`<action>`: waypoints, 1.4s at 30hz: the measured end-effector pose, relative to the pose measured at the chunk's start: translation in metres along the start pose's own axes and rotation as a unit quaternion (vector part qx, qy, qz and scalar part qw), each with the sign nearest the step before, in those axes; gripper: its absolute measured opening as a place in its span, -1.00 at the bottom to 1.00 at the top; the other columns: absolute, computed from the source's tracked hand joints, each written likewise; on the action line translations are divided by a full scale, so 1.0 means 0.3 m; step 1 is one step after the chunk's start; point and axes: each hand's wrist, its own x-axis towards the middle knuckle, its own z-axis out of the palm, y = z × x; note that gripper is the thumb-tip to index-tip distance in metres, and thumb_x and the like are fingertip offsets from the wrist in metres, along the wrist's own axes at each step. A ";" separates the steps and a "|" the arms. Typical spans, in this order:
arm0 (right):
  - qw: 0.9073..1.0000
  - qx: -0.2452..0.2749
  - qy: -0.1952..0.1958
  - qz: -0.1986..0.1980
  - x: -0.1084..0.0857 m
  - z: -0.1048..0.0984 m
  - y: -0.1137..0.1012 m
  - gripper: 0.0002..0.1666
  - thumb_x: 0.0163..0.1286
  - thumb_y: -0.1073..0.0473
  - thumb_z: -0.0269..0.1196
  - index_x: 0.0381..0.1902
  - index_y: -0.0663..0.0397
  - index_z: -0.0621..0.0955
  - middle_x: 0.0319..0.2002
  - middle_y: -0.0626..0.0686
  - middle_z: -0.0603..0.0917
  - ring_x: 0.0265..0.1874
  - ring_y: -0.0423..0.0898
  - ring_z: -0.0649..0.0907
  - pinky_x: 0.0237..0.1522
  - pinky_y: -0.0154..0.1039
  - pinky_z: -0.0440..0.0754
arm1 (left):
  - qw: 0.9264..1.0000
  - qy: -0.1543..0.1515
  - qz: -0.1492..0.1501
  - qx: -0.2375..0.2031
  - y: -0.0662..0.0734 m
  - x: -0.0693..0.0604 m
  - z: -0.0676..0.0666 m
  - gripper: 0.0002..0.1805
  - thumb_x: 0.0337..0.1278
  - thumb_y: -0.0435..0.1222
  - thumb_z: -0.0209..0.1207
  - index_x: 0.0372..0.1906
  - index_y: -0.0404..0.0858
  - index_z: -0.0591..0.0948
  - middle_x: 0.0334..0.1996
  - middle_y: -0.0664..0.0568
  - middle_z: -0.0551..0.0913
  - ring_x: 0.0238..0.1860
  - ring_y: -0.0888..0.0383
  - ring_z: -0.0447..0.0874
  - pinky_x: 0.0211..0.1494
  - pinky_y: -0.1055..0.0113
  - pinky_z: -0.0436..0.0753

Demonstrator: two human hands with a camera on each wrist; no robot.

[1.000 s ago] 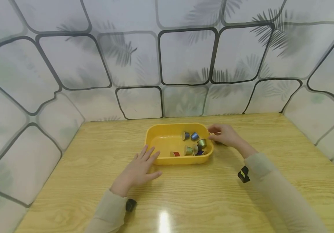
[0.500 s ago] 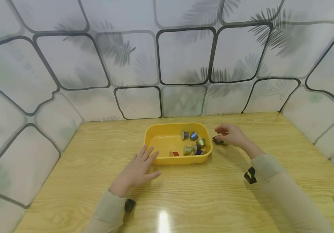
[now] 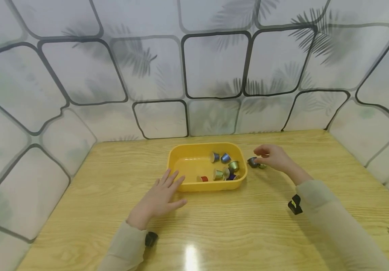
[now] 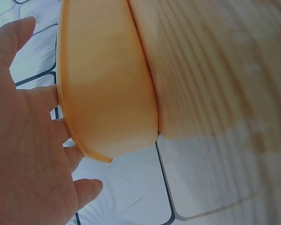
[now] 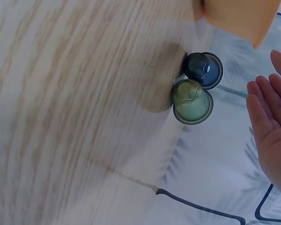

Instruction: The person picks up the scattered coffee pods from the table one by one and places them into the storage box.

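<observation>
A yellow tray (image 3: 180,187) holds several coffee capsules, among them a red capsule (image 3: 202,178), a blue capsule (image 3: 226,158) and a pale green capsule (image 3: 218,174). My left hand (image 3: 157,201) lies with spread fingers at the tray's near left corner; in the left wrist view its fingers reach over the rim. Two capsules stand on the table just right of the tray: a dark blue capsule (image 5: 202,70) and a green capsule (image 5: 192,101), touching each other. Above them hovers my right hand (image 3: 275,157), fingers loosely bent, holding nothing and apart from both capsules in the right wrist view.
The wooden table (image 3: 214,229) spreads around the tray. A patterned backdrop (image 3: 160,75) borders the table at the back and on both sides. Black wrist cameras sit at each cuff.
My right hand has drawn away from the tray's right rim to the right, uncovering the dark blue and green capsules. The left hand and tray hold their place.
</observation>
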 end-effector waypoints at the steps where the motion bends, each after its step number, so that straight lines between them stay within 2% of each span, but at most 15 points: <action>1: 1.000 -0.003 0.000 -0.001 0.001 0.001 0.000 -0.56 0.18 0.26 0.22 -0.02 0.42 0.46 -0.08 0.33 0.51 -0.07 0.22 0.48 -0.03 0.01 0.42 | 1.000 0.000 0.000 -0.001 -0.001 0.000 0.001 -0.22 0.13 0.14 -0.07 0.36 -0.16 0.05 0.36 -0.10 -0.09 0.34 -0.05 -0.37 0.23 -0.12 -0.05; 21: 0.996 -0.084 0.012 -0.004 0.002 0.023 0.060 -0.63 0.13 0.36 0.20 -0.11 0.51 0.48 -0.14 0.40 0.52 -0.13 0.29 0.49 -0.09 0.08 0.42 | 1.000 -0.007 -0.003 -0.003 0.008 -0.003 -0.008 -0.22 0.13 0.12 -0.06 0.36 -0.16 0.05 0.36 -0.11 -0.09 0.34 -0.05 -0.38 0.24 -0.11 -0.06; 42: 0.991 -0.126 -0.035 0.017 0.020 0.043 0.082 -0.63 0.04 0.35 0.26 -0.17 0.45 0.51 -0.25 0.32 0.57 -0.23 0.22 0.53 -0.20 0.07 0.46 | 1.000 -0.013 -0.007 -0.002 0.009 -0.004 -0.014 -0.21 0.13 0.15 -0.09 0.36 -0.16 0.04 0.36 -0.10 -0.10 0.34 -0.03 -0.40 0.24 -0.11 -0.07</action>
